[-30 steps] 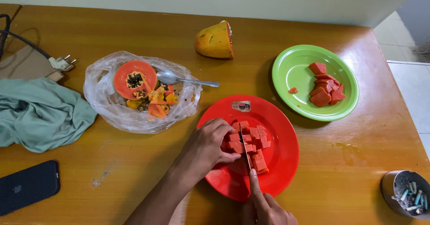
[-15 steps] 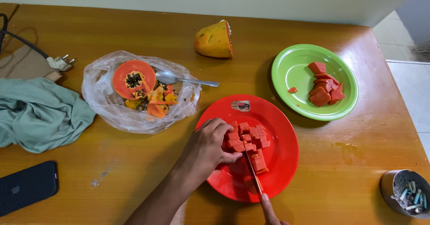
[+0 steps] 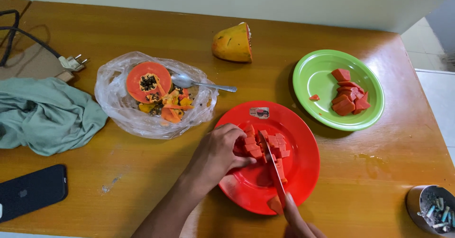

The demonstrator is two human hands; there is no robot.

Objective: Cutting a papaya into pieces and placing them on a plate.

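Note:
My left hand (image 3: 219,153) rests on the red plate (image 3: 303,171), its fingers pressed against the left side of a pile of cut papaya cubes (image 3: 268,144). My right hand (image 3: 298,221) shows only at the bottom edge, gripping a knife (image 3: 275,168) whose blade lies across the cubes, pointing away from me. A green plate (image 3: 313,74) at the right holds several larger papaya chunks (image 3: 348,96).
An uncut papaya piece (image 3: 233,43) lies at the back. A clear plastic bag (image 3: 118,110) holds peels, seeds and a spoon (image 3: 201,83). A green cloth (image 3: 45,115), a plug and cable (image 3: 71,62) and a dark phone (image 3: 31,190) are left. A metal ashtray (image 3: 429,207) sits bottom right.
The knife has shifted right and its blade has been drawn back and pushed forward through the cubes. My left hand stays on the pile. The view moved slightly.

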